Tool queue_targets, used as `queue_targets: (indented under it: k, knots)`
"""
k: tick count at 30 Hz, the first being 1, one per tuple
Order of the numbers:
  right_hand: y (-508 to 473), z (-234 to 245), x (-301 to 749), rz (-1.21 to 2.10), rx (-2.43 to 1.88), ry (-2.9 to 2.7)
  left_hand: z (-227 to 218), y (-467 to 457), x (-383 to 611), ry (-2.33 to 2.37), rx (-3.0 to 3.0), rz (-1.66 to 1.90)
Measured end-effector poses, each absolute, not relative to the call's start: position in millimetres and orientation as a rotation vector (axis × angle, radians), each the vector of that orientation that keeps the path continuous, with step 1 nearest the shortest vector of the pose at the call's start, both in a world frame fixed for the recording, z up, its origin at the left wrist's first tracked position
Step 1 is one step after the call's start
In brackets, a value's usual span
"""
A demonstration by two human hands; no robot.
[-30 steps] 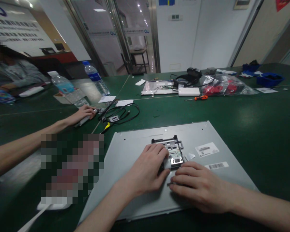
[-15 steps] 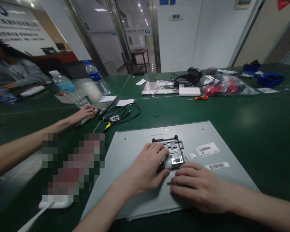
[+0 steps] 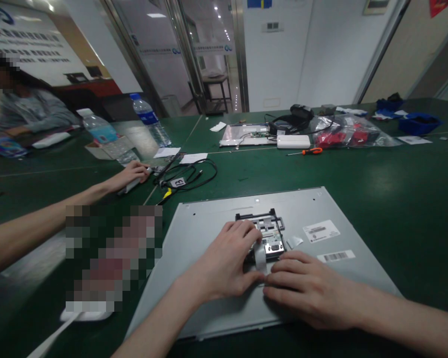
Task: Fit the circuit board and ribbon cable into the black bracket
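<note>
A grey metal panel [image 3: 205,233] lies flat on the green table [image 3: 377,184] in front of me. At its middle sits a black bracket [image 3: 259,218] with a small circuit board [image 3: 272,246]. My left hand [image 3: 224,266] is curled at the board's left edge, fingers pinching a pale flat ribbon cable [image 3: 260,257]. My right hand [image 3: 306,288] lies flat on the panel just below the board, fingertips touching the cable's lower end. Two white labels [image 3: 320,231] are stuck to the panel on the right.
A co-worker's arm reaches in from the left, the hand [image 3: 132,175] on a white object beside a black cable loop [image 3: 188,176]. Two water bottles [image 3: 102,136] stand at the far left. An orange screwdriver [image 3: 309,150], white box [image 3: 291,141] and plastic bag [image 3: 353,132] lie beyond.
The pale ribbon cable has come into view between my hands, and my left fingers have shifted slightly on it. My right hand has barely moved.
</note>
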State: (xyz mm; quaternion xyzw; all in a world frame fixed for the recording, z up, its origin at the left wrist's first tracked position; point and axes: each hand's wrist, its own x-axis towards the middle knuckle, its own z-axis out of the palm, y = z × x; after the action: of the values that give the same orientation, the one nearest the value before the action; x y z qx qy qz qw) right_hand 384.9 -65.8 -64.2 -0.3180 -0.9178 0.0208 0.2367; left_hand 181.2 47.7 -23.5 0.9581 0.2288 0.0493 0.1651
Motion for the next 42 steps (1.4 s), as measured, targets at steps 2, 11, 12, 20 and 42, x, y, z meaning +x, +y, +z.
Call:
queue_targets:
  k: [2,11,12,20,42]
  knots:
    - [-66.2,-64.0,385.0,0.071,-0.872,-2.526,-22.6,47.6,181.3,0.658,2.720,0.127]
    - [-67.4,-65.3,386.1,0.038,-0.842,-2.511,-21.5,49.9,178.7,0.630,2.711,0.125]
    - [-67.7,-65.8,386.3,0.034,-0.833,-2.505,-21.4,50.3,178.5,0.626,2.710,0.127]
    - [-70.2,-64.4,388.4,0.012,-0.821,-2.487,-20.4,52.3,178.4,0.618,2.702,0.171]
    - [-67.9,-64.8,388.6,-0.008,-0.801,-2.474,-26.0,53.9,179.3,0.592,2.741,0.325]
